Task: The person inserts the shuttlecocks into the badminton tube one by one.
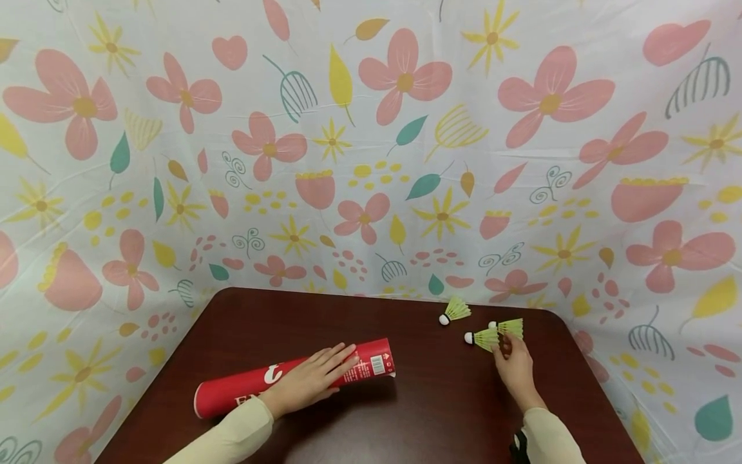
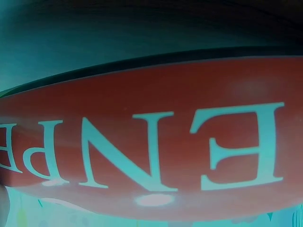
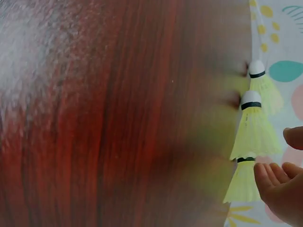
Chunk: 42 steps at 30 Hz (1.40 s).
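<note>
My left hand (image 1: 313, 381) rests on a red shuttlecock tube (image 1: 223, 390), its fingers extended across the upper side. The tube lies slantwise on the table, with white lettering and a barcode near its right end. Large white letters on the tube (image 2: 132, 90) fill the left wrist view. At the right, my right hand (image 1: 516, 367) is beside the skirts of two yellow shuttlecocks, a nearer one (image 1: 484, 338) and one behind it (image 1: 513, 327). In the right wrist view a gap separates the thumb (image 3: 294, 137) from the bent fingers. A third shuttlecock (image 1: 455, 310) lies farther back.
The dark reddish-brown table (image 1: 429, 399) has rounded back corners. A white cloth (image 1: 371, 151) printed with flowers and leaves hangs behind and at both sides of it. The shuttlecocks lie near the table's back right corner.
</note>
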{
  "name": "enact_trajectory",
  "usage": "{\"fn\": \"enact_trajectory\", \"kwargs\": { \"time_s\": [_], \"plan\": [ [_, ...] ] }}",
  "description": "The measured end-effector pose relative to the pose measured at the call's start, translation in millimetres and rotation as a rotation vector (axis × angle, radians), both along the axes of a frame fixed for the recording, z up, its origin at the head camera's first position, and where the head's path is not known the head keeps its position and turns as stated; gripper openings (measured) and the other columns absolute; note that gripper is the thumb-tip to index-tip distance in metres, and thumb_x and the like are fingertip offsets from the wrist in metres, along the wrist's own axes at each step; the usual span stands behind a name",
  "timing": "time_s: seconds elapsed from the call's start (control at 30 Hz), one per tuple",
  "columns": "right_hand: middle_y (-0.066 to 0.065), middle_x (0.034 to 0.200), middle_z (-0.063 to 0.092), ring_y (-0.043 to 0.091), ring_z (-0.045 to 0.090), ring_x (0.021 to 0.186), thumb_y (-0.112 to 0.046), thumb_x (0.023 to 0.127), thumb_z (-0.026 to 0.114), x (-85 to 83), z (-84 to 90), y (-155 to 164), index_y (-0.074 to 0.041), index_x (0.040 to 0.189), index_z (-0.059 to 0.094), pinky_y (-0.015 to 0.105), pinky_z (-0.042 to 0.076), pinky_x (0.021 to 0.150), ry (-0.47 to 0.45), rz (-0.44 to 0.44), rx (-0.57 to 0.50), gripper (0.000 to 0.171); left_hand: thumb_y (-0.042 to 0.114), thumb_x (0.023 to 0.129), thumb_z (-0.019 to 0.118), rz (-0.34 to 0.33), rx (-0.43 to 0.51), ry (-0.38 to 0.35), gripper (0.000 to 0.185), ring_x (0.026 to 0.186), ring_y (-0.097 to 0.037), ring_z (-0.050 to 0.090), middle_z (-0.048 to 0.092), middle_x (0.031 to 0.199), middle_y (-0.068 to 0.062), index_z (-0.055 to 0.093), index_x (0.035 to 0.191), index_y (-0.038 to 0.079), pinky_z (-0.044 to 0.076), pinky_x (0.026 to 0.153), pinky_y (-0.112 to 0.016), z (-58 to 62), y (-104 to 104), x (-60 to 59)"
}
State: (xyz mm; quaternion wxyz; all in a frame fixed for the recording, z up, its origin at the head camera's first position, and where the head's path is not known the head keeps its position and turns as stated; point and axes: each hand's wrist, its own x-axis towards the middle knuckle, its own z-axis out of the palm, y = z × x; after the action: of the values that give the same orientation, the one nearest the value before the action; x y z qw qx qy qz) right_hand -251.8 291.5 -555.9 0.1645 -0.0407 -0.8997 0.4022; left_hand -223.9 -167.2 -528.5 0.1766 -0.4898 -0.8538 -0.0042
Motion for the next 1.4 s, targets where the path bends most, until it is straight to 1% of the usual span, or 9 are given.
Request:
{"fn": "enact_trajectory", "kwargs": {
  "time_s": [0.13, 0.23, 0.33, 0.53, 0.77, 0.97, 1.13, 1.27, 1.4],
  "plan": [
    [0.037, 0.125, 0.045, 0.049, 0.050, 0.112, -0.007, 0.095, 0.055, -0.4, -4.1, 2, 0.017, 0.137, 0.035, 0.056, 0.047, 0.088, -0.086, 0.000, 0.017, 0.053, 0.030, 0.081, 0.078, 0.001, 0.001, 0.003, 0.091, 0.140, -0.031, 0.032, 0.025, 0.157, -0.011, 0.026, 0.153, 0.011, 0.037, 0.107, -0.044, -0.2, 0, -0.2],
    [0.039, 0.123, 0.046, 0.050, 0.051, 0.111, -0.007, 0.095, 0.056, -0.6, -7.5, 1, 0.018, 0.136, 0.036, 0.056, 0.047, 0.087, -0.115, 0.012, 0.031, 0.053, 0.030, 0.081, 0.078, 0.001, 0.000, 0.004, 0.091, 0.140, -0.031, 0.033, 0.024, 0.157, -0.011, 0.025, 0.153, 0.011, 0.035, 0.108, -0.043, -0.8, 1, 0.3],
    [0.039, 0.121, 0.048, 0.049, 0.053, 0.109, -0.008, 0.095, 0.056, 0.0, -10.6, -1, 0.018, 0.134, 0.039, 0.055, 0.049, 0.085, -0.121, 0.008, 0.028, 0.050, 0.030, 0.081, 0.078, 0.003, -0.002, 0.000, 0.093, 0.139, -0.031, 0.033, 0.024, 0.157, -0.010, 0.024, 0.154, 0.012, 0.035, 0.109, -0.043, -1.7, 1, 0.9],
    [0.035, 0.107, 0.058, 0.046, 0.059, 0.097, -0.009, 0.096, 0.056, 0.1, -15.2, -3, 0.016, 0.116, 0.053, 0.050, 0.052, 0.074, -0.107, -0.028, 0.020, 0.033, 0.029, 0.081, 0.078, 0.006, 0.008, -0.020, 0.093, 0.140, -0.031, 0.033, 0.024, 0.158, -0.010, 0.024, 0.154, 0.013, 0.036, 0.108, -0.043, -1.5, 2, 1.6],
    [0.030, 0.095, 0.064, 0.041, 0.062, 0.083, -0.006, 0.092, 0.060, 2.3, -13.9, -4, 0.013, 0.101, 0.061, 0.043, 0.053, 0.063, -0.046, -0.080, 0.037, 0.022, 0.029, 0.081, 0.078, 0.007, 0.006, -0.030, 0.092, 0.139, -0.031, 0.033, 0.025, 0.157, -0.011, 0.024, 0.154, 0.012, 0.036, 0.108, -0.044, 0.0, 2, 2.0],
    [0.027, 0.092, 0.066, 0.035, 0.062, 0.075, -0.003, 0.089, 0.063, 4.3, -9.2, -7, 0.010, 0.096, 0.065, 0.035, 0.048, 0.057, 0.019, -0.114, 0.048, 0.015, 0.030, 0.081, 0.078, 0.010, -0.010, -0.012, 0.091, 0.139, -0.031, 0.034, 0.026, 0.157, -0.011, 0.025, 0.153, 0.011, 0.036, 0.108, -0.043, 1.6, 2, 2.6],
    [0.025, 0.091, 0.068, 0.032, 0.064, 0.072, 0.000, 0.086, 0.066, 4.7, -3.6, -12, 0.008, 0.092, 0.067, 0.031, 0.047, 0.057, 0.097, -0.102, 0.047, 0.009, 0.030, 0.080, 0.079, 0.005, -0.009, 0.010, 0.091, 0.138, -0.032, 0.035, 0.027, 0.156, -0.012, 0.027, 0.152, 0.010, 0.037, 0.107, -0.043, 4.0, 3, 2.3],
    [0.021, 0.085, 0.069, 0.026, 0.065, 0.068, 0.002, 0.084, 0.069, 5.4, 0.3, -18, 0.005, 0.088, 0.069, 0.027, 0.047, 0.054, 0.146, -0.074, 0.035, 0.005, 0.030, 0.079, 0.080, -0.006, 0.001, 0.019, 0.091, 0.138, -0.032, 0.036, 0.028, 0.155, -0.012, 0.029, 0.151, 0.009, 0.038, 0.107, -0.043, 5.1, 3, 1.9],
    [0.015, 0.080, 0.069, 0.016, 0.062, 0.065, 0.000, 0.085, 0.070, 6.1, 3.8, -25, 0.003, 0.089, 0.069, 0.024, 0.046, 0.053, 0.136, -0.033, 0.011, 0.005, 0.030, 0.080, 0.079, -0.006, -0.005, 0.020, 0.090, 0.139, -0.031, 0.035, 0.028, 0.156, -0.012, 0.029, 0.152, 0.010, 0.037, 0.107, -0.043, 5.0, 3, 1.4]
  ]
}}
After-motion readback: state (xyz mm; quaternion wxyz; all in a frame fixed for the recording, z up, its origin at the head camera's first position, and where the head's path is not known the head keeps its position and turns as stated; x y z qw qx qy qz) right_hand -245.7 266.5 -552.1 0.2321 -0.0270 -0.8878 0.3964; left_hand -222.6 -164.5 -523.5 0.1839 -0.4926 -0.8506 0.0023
